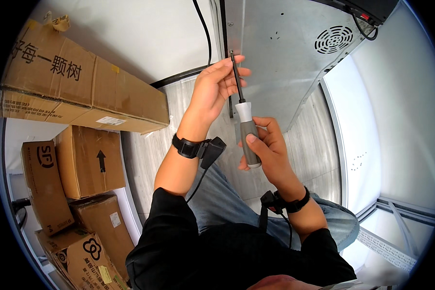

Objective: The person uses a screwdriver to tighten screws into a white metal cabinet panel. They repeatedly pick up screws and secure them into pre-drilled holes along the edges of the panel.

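Right now my right hand (pixel 268 147) is wrapped shut around the grey and white handle of the screwdriver (pixel 245 126), thumb laid along the grip, while my left hand (pixel 216 86) pinches the thin dark shaft near its tip, fingertips together on the metal. The tip sits against a small screw (pixel 231 52) at the left edge of the grey metal panel (pixel 280 58), close to that panel's upper left corner. As I judge it, the work is at the stage of seating the bit: the screw looks still in its hole, and I cannot tell whether it has been loosened at all. Other small holes and a round vent grille (pixel 333 38) show further right on the panel, toward its upper right corner, so there may be more fasteners to deal with, though I can't make any out.

To my left, brown cardboard boxes are stacked on the floor. A long flat box (pixel 77 82) lies on top with dark printed characters on its side and a small white label (pixel 110 121) near its lower edge. Below it a squarer box (pixel 89 159) bears a black upward arrow, and beside that a taller box (pixel 43 186) carries a round black logo. Nearest the lower left, another carton (pixel 89 251) shows a black clover-shaped mark and a yellowish sticker
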`<state>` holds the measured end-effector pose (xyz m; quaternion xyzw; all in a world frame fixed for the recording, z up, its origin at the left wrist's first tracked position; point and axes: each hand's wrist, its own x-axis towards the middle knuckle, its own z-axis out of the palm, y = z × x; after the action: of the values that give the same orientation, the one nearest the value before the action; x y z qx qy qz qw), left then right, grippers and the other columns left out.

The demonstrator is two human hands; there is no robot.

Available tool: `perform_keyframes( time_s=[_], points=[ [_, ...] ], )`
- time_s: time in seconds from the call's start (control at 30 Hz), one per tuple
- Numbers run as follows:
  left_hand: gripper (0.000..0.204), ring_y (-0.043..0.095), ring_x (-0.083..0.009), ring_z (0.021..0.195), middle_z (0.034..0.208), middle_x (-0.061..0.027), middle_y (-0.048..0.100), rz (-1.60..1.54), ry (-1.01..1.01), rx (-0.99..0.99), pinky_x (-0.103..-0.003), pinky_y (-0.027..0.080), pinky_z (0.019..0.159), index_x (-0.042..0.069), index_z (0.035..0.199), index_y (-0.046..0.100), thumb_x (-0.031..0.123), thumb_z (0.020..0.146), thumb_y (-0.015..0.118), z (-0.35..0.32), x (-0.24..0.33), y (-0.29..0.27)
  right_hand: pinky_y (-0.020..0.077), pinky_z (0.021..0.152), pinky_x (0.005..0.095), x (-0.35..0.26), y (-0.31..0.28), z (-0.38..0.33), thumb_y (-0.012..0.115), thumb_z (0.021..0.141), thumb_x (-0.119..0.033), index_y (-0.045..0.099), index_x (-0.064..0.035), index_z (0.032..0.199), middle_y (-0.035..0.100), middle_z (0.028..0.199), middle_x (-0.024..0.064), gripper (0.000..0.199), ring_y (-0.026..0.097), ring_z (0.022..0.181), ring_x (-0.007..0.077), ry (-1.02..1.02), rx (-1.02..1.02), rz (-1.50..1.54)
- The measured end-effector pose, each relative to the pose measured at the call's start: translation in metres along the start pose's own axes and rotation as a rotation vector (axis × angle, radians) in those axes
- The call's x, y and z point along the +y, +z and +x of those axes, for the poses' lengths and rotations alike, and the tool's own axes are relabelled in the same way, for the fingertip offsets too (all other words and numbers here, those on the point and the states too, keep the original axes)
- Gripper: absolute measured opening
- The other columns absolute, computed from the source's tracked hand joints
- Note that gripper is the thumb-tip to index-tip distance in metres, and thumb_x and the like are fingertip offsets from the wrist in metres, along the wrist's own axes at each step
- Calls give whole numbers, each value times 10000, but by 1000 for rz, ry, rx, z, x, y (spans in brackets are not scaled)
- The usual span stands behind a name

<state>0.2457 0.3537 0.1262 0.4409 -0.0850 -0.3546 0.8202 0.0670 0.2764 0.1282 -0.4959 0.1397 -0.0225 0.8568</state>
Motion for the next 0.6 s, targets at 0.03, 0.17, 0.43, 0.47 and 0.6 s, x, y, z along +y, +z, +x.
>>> perform_keyframes(
  time_s=[0.03,0.17,0.43,0.47,0.6],
  points=[
    [201,611,-150,679,856,-92,657,12,-2,-23,-247,486,596,15,1000,596,180,936,501,-1,2,1,498,486,267,0,1,0,507,929,-96,355,-12,1198,568,930,125,321,596,586,147,15,-10,17],
    [193,614,-148,592,811,-82,664,61,-6,10,-229,453,513,22,989,594,187,936,510,2,0,-2,493,497,278,-3,5,0,521,921,-132,340,-21,1224,582,885,126,370,606,552,166,77,-22,138],
    [180,604,-101,570,784,-63,661,170,-33,60,-192,367,453,74,842,590,241,909,586,8,-1,-5,390,450,233,19,-4,2,613,864,-226,370,-8,1217,545,756,61,482,499,468,123,-95,116,-476],
    [184,603,-99,573,783,-62,661,174,-50,79,-192,369,455,78,831,590,246,905,592,8,-1,-5,372,433,232,20,-4,3,615,862,-236,374,-7,1215,543,749,60,485,487,457,121,-77,144,-451],
    [215,652,-152,665,818,-83,663,134,-102,-71,-223,474,522,20,971,585,219,948,506,-4,10,-1,338,389,241,0,-4,1,566,894,-291,387,-8,1199,559,746,95,453,476,439,128,189,-55,177]
  ],
)
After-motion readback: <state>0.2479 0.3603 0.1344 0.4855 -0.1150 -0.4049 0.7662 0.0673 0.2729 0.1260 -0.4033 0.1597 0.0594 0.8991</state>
